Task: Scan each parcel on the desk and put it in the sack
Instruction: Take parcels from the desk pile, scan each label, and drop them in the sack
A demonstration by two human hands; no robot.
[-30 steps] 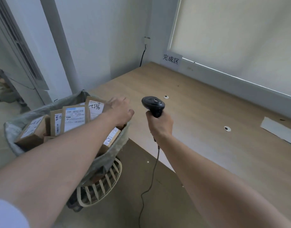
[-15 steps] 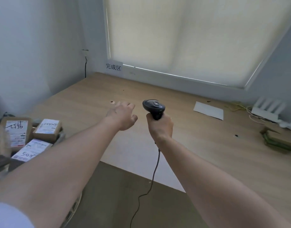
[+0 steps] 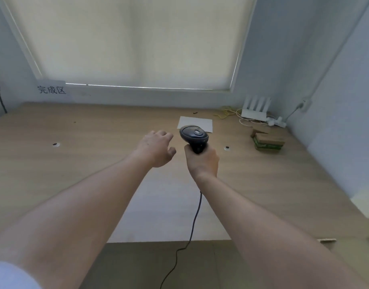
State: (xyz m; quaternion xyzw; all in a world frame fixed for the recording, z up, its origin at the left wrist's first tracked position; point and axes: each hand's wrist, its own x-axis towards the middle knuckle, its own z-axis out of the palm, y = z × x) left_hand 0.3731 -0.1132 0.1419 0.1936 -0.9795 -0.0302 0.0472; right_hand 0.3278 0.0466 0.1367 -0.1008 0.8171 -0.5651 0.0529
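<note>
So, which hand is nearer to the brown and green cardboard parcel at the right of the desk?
Right. The right hand, holding the dark scanner, is left of the parcel; the empty left hand is farther left.

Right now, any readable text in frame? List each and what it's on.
"完成区": on the paper sign stuck to the wall below the window blind, at the desk's far left.
Green-and-brown parcel: any print too blurred to read.
Scanner: no legible marking.
White sheet: looks blank.

— What lies on your desk?
— A paper sheet behind your scanner; parcels stacked right; router in the far right corner.
— And your hands?
— Your left hand hovers just left of the scanner.
</note>
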